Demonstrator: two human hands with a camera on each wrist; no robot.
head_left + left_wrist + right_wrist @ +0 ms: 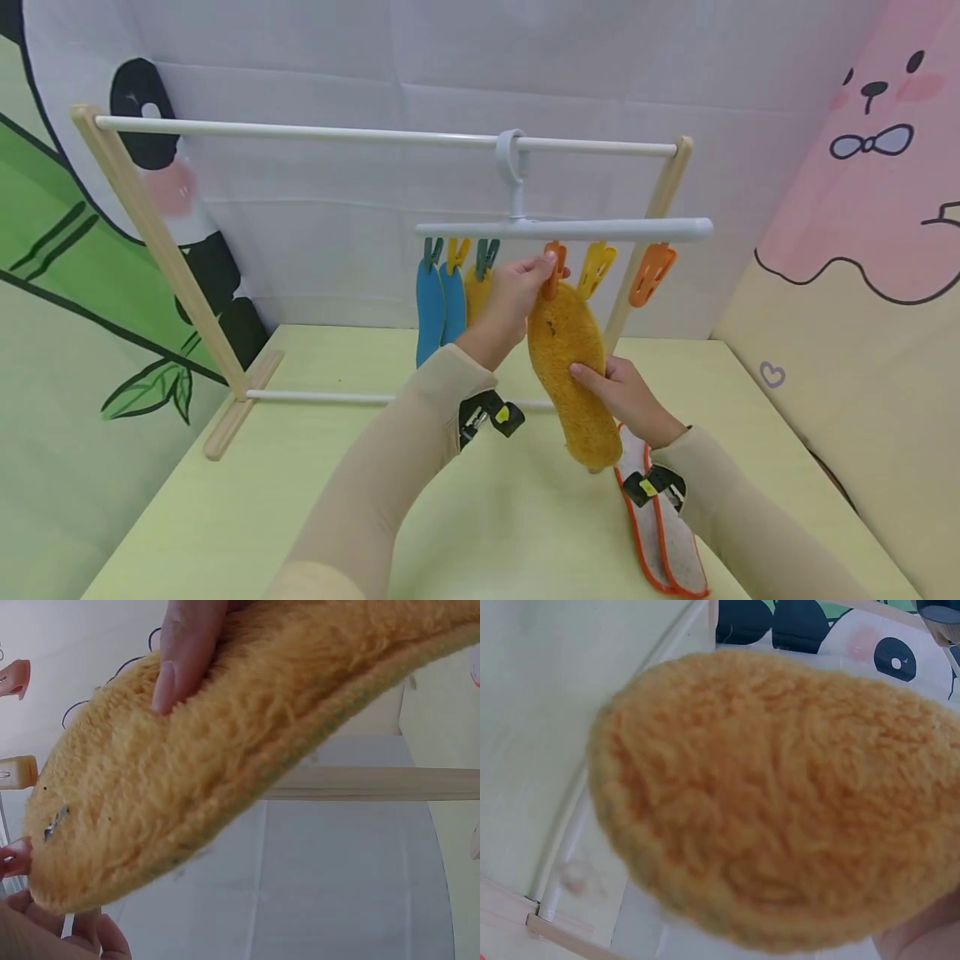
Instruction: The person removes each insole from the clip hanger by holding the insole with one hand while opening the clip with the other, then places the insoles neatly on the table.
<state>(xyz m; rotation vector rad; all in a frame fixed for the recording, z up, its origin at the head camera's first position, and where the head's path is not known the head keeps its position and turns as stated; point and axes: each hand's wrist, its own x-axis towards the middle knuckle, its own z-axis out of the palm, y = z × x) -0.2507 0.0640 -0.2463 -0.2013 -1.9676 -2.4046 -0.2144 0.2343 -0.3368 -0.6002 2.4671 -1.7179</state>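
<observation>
A fuzzy mustard-yellow insole [573, 375] hangs tilted in front of the drying rack in the head view. My right hand [637, 398] holds its edge, the thumb lying across the fuzzy face. At the insole's top end, my left hand [513, 296] pinches an orange clothespin [555, 268] under the white hanger bar [600, 229]. In the left wrist view the same orange clothespin [15, 857] meets the insole's tip, beside a small dark mark. Whether the clothespin bites the insole is unclear. The insole [780, 810] fills much of the right wrist view.
Two blue insoles [430, 308] and another yellow insole [477, 296] hang clipped at the bar's left. A yellow clothespin [597, 268] and an orange one [652, 275] hang at the right. Red-edged grey insoles [663, 533] lie on the table [300, 517]. A wooden post [165, 250] supports the rack.
</observation>
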